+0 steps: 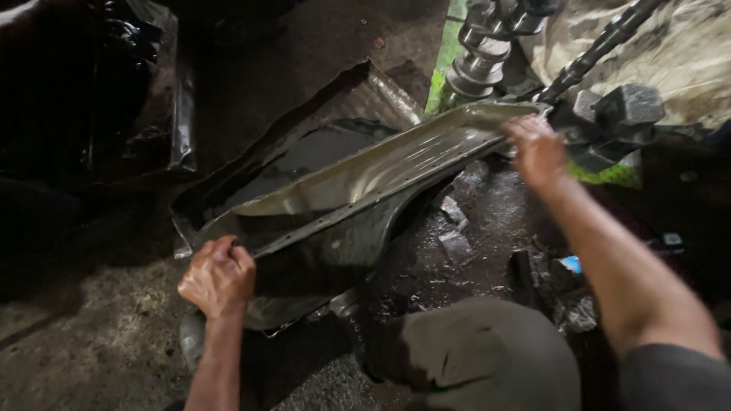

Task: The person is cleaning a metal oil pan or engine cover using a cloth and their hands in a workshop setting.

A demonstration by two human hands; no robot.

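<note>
A long, greasy metal oil pan [365, 179] lies tilted across the middle of the view, its hollow side up, with bolt holes along its rim. My left hand [218, 275] grips the near left end of its rim. At the far right end, my right hand [536, 150] holds the other rim. Dark oil pools in the pan's deep left part. A flat metal tray [358, 95] holding dark liquid sits just under and behind the pan.
A camshaft [481, 55] and a long lobed shaft [601, 42] rest at the top right on dirty cloth. Black plastic sheeting [114, 84] covers the upper left. Oily debris [457, 243] litters the wet floor. My knee [487, 354] is at the bottom.
</note>
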